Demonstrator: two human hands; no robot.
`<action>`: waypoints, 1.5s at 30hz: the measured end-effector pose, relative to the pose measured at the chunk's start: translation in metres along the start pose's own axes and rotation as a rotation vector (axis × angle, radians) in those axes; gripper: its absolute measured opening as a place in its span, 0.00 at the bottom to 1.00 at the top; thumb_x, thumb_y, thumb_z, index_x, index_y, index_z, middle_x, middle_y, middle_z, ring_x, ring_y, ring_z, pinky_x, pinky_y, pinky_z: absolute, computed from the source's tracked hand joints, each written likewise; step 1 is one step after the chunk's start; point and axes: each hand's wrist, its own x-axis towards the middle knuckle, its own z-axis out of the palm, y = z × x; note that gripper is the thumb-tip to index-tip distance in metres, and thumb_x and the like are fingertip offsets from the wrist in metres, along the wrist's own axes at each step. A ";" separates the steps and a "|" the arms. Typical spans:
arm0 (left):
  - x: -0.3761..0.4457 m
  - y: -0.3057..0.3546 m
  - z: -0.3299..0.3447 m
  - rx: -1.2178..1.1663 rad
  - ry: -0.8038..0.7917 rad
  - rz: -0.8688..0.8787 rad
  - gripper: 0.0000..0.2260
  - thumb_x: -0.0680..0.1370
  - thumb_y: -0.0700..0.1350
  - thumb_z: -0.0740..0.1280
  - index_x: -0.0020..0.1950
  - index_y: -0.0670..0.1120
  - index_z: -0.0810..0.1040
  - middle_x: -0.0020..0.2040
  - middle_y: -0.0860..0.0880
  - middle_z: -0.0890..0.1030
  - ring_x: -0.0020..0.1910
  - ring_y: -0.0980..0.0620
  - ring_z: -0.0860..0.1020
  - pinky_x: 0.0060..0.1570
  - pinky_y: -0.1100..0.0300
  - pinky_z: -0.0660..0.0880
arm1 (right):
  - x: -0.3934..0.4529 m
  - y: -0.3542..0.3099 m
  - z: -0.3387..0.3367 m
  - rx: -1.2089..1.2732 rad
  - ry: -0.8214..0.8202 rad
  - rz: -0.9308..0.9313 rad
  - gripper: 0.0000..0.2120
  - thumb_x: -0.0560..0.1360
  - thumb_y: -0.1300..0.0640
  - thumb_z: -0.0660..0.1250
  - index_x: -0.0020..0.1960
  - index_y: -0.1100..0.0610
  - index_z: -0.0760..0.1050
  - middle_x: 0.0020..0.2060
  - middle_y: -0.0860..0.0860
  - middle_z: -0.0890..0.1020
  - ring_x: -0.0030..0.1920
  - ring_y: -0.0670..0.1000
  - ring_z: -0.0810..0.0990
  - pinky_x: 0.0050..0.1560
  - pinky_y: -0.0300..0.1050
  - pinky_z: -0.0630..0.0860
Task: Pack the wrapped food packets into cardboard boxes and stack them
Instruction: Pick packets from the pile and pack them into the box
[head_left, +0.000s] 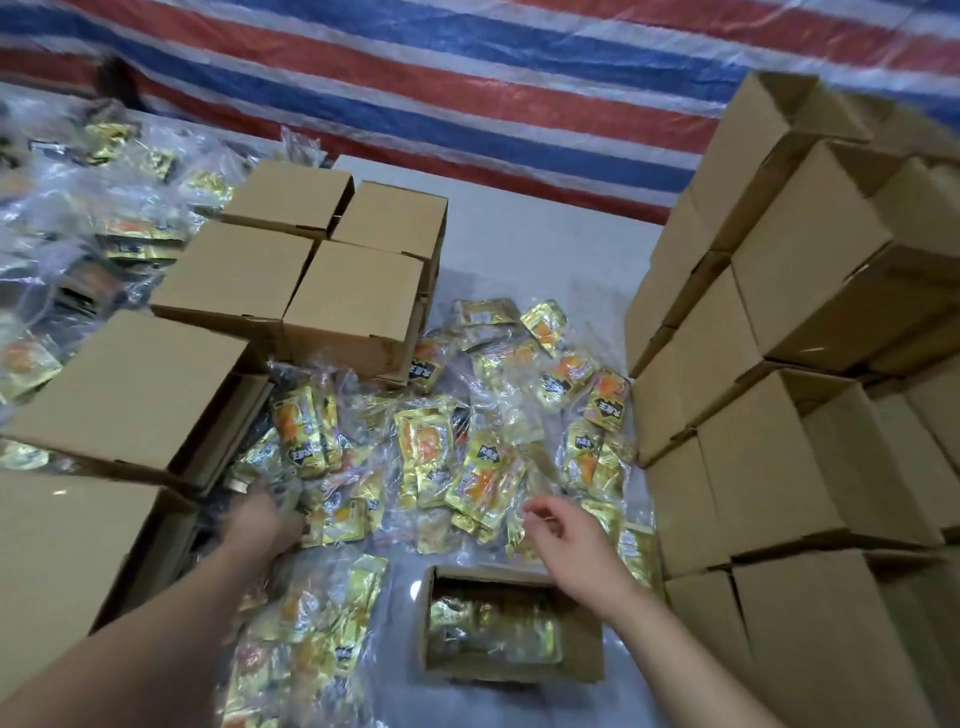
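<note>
Left hand (265, 514): reaching into the packets (441, 447) on the floor; blurred, so its hold cannot be told.
Right hand (563, 530): empty, fingers loosely curled, above the same heap.
Open box (587, 644): just below the right hand, partly filled.
Done: closed boxes (322, 270) stacked at left.
Left: judging by the heap, many packets are unpacked; taller stacks (769, 415) stand at right.

Floor (540, 249) (pale): packets (483, 467), boxes (358, 306)
</note>
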 end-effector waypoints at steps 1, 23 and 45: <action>-0.002 0.000 -0.002 0.008 0.010 -0.009 0.20 0.77 0.47 0.68 0.65 0.39 0.73 0.51 0.39 0.78 0.50 0.40 0.77 0.47 0.51 0.76 | -0.001 -0.001 0.000 0.007 -0.001 0.013 0.08 0.81 0.51 0.64 0.47 0.38 0.75 0.44 0.34 0.81 0.46 0.33 0.78 0.46 0.35 0.74; -0.203 0.204 -0.141 -0.970 -0.003 0.637 0.12 0.81 0.55 0.59 0.49 0.53 0.80 0.43 0.51 0.84 0.43 0.49 0.83 0.43 0.49 0.80 | 0.008 -0.191 -0.032 0.489 -0.135 -0.214 0.34 0.53 0.15 0.62 0.57 0.19 0.63 0.52 0.21 0.73 0.53 0.31 0.76 0.51 0.35 0.75; -0.174 0.180 -0.060 -0.262 -0.399 0.812 0.21 0.84 0.59 0.52 0.71 0.53 0.73 0.72 0.53 0.73 0.67 0.57 0.71 0.64 0.59 0.66 | -0.023 -0.074 -0.115 0.059 -0.105 -0.084 0.42 0.65 0.39 0.77 0.74 0.50 0.66 0.69 0.43 0.72 0.65 0.44 0.75 0.69 0.47 0.70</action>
